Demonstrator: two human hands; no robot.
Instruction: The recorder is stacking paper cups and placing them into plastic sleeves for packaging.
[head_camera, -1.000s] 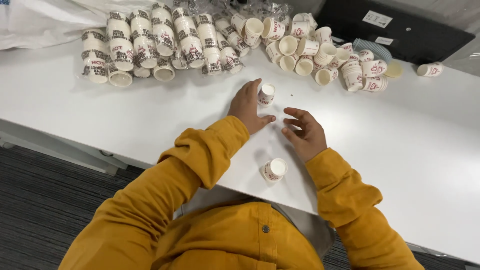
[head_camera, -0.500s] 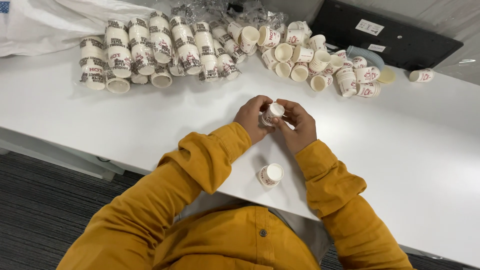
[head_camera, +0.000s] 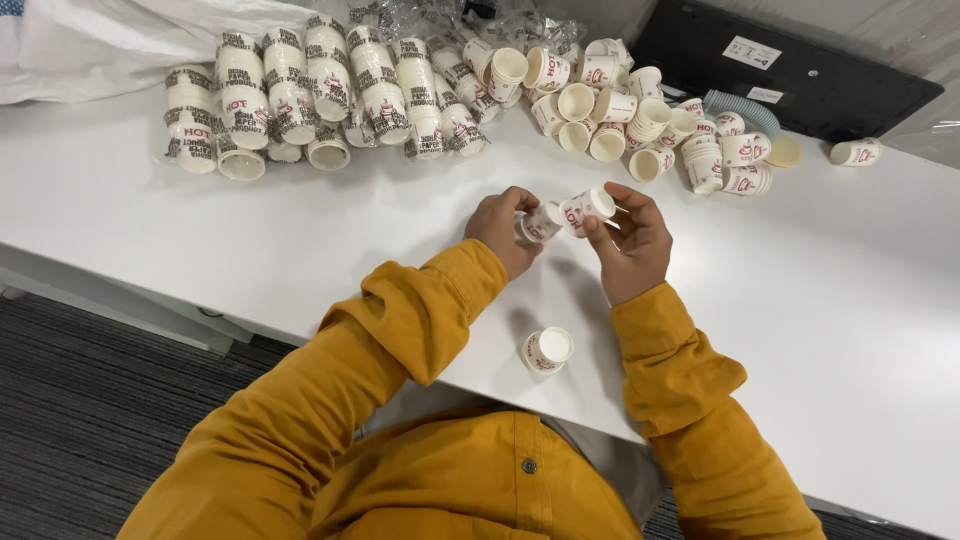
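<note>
Two small paper cups (head_camera: 565, 215) sit end to end between the hands, above the middle of the white worktop (head_camera: 850, 330). The left hand (head_camera: 503, 232) has its grip pinched around the nearer cup, fingers curled over its side. The right hand (head_camera: 630, 240) pinches the farther cup, thumb beneath and fingertips on the rim, so that its open mouth tilts up and to the right. Whether the one cup is pushed partway into the other or only butts against it cannot quite be told from this angle. Both wrists come out of mustard-yellow sleeves (head_camera: 420, 320).

One more single cup (head_camera: 546, 350) lies on its side close to the worktop's near edge, between the two forearms, with its white inside facing the camera.

Along the far edge, toward the left corner, lie long stacked rows of cups (head_camera: 300, 90) (white with dark and red print), side by side and touching. To their right is a loose heap of cups (head_camera: 640, 110), some upright, some tipped over. A lone cup (head_camera: 855, 152) lies well apart, near the far right. Behind the heap rests a flat black panel (head_camera: 800, 80), and crumpled clear plastic wrap (head_camera: 440, 20) sits behind the rows. Beyond the near edge, dark carpet (head_camera: 90, 400) shows.
</note>
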